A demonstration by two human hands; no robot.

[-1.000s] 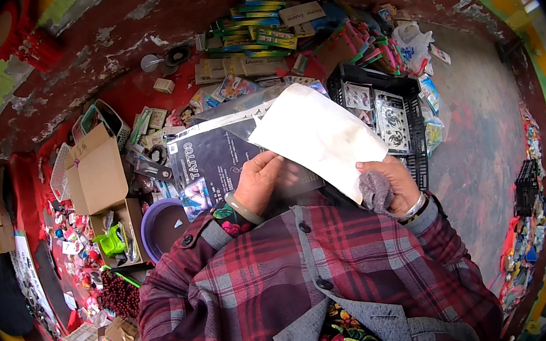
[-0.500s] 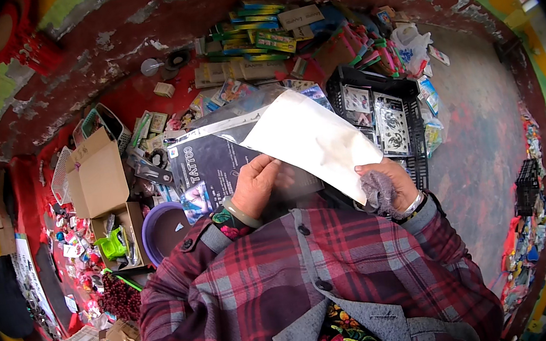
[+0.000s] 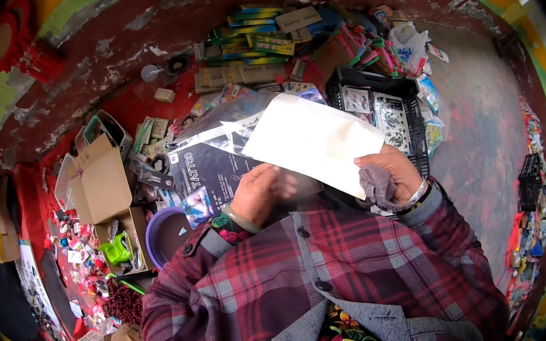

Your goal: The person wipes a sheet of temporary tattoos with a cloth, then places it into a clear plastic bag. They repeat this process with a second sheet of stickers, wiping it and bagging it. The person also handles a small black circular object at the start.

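A white sheet (image 3: pixel 317 139), blank on the side that shows, is held up in front of me. My right hand (image 3: pixel 392 173) pinches its lower right corner with the thumb on top. The same hand keeps a crumpled grey cloth (image 3: pixel 378 187) against the palm. Just below the sheet's left end is my left hand (image 3: pixel 263 192), fingers loosely apart and slightly blurred, with nothing seen in them. Beyond it lies a dark printed package (image 3: pixel 215 174), with a clear plastic bag (image 3: pixel 229 118) along its far side, partly covered by the sheet.
A black plastic crate (image 3: pixel 406 89) with patterned sheets stands right of the white sheet. To the left are an open cardboard box (image 3: pixel 100 181) and a purple basin (image 3: pixel 149 237). Stacked small boxes (image 3: pixel 263 32) and packaged goods lie along the far wall.
My left hand has let go of the sheet's lower edge and its fingers have spread. The sheet now looks flatter, still in my right hand.
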